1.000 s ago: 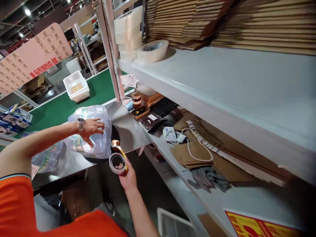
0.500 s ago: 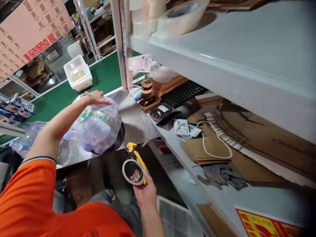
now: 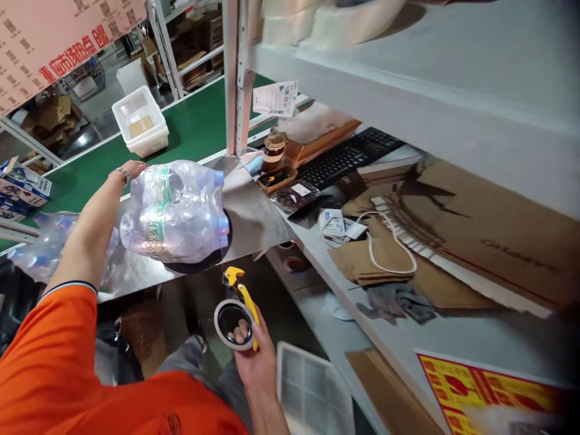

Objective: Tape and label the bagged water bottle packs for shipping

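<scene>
A shrink-wrapped pack of water bottles (image 3: 174, 211) lies on its side on the shiny steel table (image 3: 251, 220), over a black round disc (image 3: 199, 263). My left hand (image 3: 129, 172) reaches behind the pack's far end; the pack hides its fingers. My right hand (image 3: 254, 356) is held low in front of the table edge, closed round a yellow tape dispenser (image 3: 238, 308) with a roll of tape on it.
A second bottle pack (image 3: 40, 251) lies at the left. A white crate (image 3: 140, 127) rides on the green conveyor (image 3: 190, 130). On the right bench are a keyboard (image 3: 348, 157), a jar (image 3: 274, 148), paper bags (image 3: 376, 260) and flat cartons. A white shelf (image 3: 430, 78) hangs overhead.
The bottle pack has been tipped over onto its side. My left hand went from its front to its far end. My right hand with the tape dispenser dropped lower, away from the pack.
</scene>
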The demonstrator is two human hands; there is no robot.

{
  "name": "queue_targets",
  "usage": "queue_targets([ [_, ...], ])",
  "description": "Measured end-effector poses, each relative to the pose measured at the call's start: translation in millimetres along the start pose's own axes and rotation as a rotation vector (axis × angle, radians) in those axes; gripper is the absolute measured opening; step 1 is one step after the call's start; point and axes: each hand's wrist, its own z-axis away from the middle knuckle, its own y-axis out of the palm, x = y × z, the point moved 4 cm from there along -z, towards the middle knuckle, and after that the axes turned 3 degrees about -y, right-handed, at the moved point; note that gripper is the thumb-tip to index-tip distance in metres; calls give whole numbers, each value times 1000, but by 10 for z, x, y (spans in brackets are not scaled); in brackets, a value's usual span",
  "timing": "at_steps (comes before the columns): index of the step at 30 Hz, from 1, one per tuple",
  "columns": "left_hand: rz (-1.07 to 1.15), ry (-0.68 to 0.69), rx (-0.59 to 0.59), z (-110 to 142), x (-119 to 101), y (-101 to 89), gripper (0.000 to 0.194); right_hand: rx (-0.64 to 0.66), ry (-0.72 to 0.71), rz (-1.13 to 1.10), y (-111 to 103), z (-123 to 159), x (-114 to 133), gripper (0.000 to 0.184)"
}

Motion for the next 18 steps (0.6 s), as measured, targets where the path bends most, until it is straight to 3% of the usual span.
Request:
queue_targets([
  [5,94,-175,-10,606,635,93,42,27,-61,44,41,58,-231,65],
  [9,-62,-99,-71,1260,885,248,46,53,-120,23,278,-23,-362,68],
  [14,-119,119,-129,2166,808,542,35,66,-201,62,553,-195,-250,71],
  [18,-190,281,-78,2811,510,805,21,99,-222,68,551,-284,-143,67],
])
